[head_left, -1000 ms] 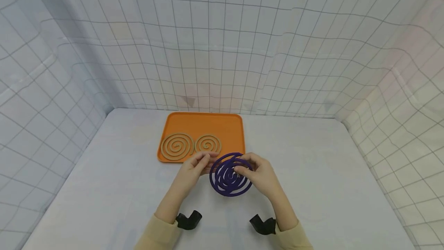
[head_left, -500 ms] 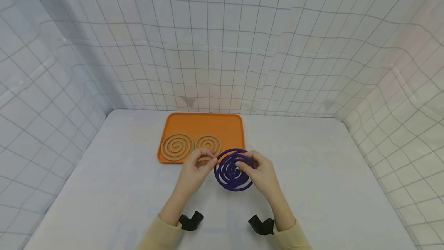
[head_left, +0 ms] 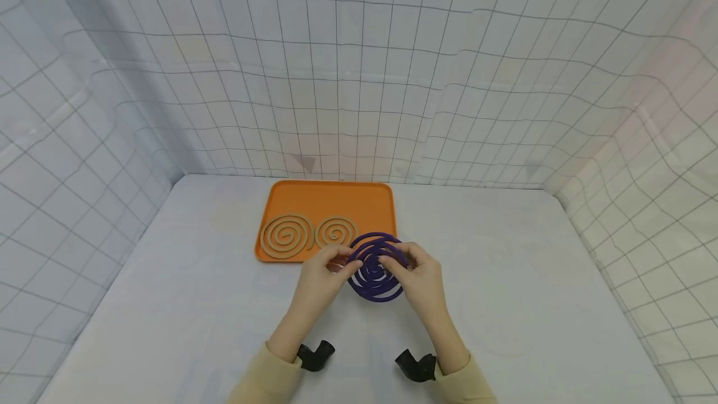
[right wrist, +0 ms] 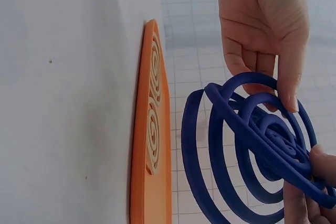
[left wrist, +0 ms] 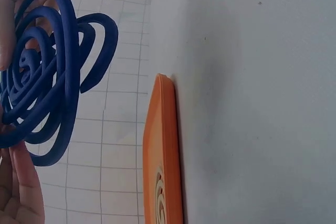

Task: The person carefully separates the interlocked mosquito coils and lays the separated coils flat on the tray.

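A pair of dark blue-purple mosquito coils (head_left: 374, 267), their spirals nested and tilted against each other, is held above the table just in front of the tray. My left hand (head_left: 318, 276) pinches the left rim between thumb and fingers. With thumb and fingertips my right hand (head_left: 422, 276) grips the coils near the middle and right side. In the left wrist view the blue loops (left wrist: 71, 51) fan apart, one end sticking out. From the right wrist, an outer blue band (right wrist: 193, 148) hangs away from the inner turns.
Behind the hands an orange tray (head_left: 336, 195) lies on the white table (head_left: 505, 267). Two tan mosquito coils rest side by side in it, a larger one (head_left: 286, 235) and a smaller one (head_left: 335, 232). Grid-patterned curtains (head_left: 370, 80) enclose the table's back and sides.
The left hand, loose near the coils' left edge before, now pinches their rim. The blue coils have moved slightly up toward the tray, and the two hands are closer together.
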`<action>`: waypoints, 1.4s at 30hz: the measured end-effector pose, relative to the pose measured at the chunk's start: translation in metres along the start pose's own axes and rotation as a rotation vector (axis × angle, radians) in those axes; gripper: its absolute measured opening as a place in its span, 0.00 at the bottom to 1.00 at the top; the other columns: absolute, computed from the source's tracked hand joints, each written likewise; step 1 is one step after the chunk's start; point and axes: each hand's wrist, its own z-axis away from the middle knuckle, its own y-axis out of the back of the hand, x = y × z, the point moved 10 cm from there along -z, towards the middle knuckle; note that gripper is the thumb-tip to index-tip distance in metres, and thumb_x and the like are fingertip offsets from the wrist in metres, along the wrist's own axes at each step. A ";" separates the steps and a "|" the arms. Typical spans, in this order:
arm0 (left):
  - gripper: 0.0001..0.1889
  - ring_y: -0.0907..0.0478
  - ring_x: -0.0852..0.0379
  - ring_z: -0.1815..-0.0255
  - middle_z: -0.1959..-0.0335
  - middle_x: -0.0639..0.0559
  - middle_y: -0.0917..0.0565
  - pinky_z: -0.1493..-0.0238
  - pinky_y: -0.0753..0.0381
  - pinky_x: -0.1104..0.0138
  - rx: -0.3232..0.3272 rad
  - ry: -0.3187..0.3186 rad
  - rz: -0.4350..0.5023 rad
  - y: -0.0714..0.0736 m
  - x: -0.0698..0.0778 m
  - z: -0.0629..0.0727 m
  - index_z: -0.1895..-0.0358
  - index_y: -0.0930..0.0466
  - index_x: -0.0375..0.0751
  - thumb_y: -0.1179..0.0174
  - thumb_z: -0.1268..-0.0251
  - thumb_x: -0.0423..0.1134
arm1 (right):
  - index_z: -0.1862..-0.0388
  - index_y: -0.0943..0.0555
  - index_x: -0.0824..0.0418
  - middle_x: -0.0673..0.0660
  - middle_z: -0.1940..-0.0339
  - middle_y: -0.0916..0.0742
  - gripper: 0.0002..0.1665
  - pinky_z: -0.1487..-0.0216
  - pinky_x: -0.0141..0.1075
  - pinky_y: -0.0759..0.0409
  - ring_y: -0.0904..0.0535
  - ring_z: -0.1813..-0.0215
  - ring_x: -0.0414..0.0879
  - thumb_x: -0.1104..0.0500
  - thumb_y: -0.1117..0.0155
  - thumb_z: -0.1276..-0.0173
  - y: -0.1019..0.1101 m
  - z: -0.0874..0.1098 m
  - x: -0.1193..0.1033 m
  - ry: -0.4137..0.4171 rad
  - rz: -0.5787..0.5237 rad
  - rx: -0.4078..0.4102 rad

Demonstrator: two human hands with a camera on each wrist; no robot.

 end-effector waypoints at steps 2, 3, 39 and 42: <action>0.11 0.17 0.56 0.63 0.65 0.50 0.13 0.60 0.16 0.70 0.001 0.033 0.013 0.001 -0.004 -0.001 0.58 0.14 0.41 0.28 0.43 0.38 | 0.58 0.14 0.62 0.59 0.64 0.10 0.14 0.63 0.27 0.17 0.15 0.65 0.37 0.58 0.25 0.41 -0.001 0.000 0.003 -0.024 -0.017 -0.013; 0.11 0.16 0.56 0.63 0.64 0.50 0.12 0.60 0.16 0.70 -0.006 0.044 0.020 0.000 -0.005 -0.002 0.57 0.14 0.41 0.28 0.43 0.38 | 0.58 0.14 0.61 0.59 0.63 0.10 0.14 0.63 0.27 0.17 0.15 0.65 0.38 0.57 0.25 0.41 -0.002 -0.001 0.004 -0.034 -0.022 -0.020; 0.20 0.18 0.49 0.44 0.45 0.38 0.17 0.47 0.17 0.65 -0.174 0.251 0.342 -0.002 -0.042 -0.010 0.40 0.23 0.35 0.37 0.32 0.38 | 0.61 0.14 0.66 0.61 0.67 0.10 0.13 0.68 0.24 0.20 0.17 0.70 0.35 0.59 0.24 0.42 -0.007 -0.002 0.009 -0.098 -0.022 0.003; 0.18 0.16 0.53 0.51 0.48 0.36 0.16 0.52 0.16 0.68 -0.186 0.297 0.387 -0.005 -0.047 -0.010 0.43 0.22 0.31 0.38 0.32 0.35 | 0.61 0.14 0.65 0.61 0.68 0.10 0.12 0.68 0.25 0.21 0.17 0.71 0.36 0.60 0.25 0.41 -0.008 -0.002 0.009 -0.098 -0.026 -0.024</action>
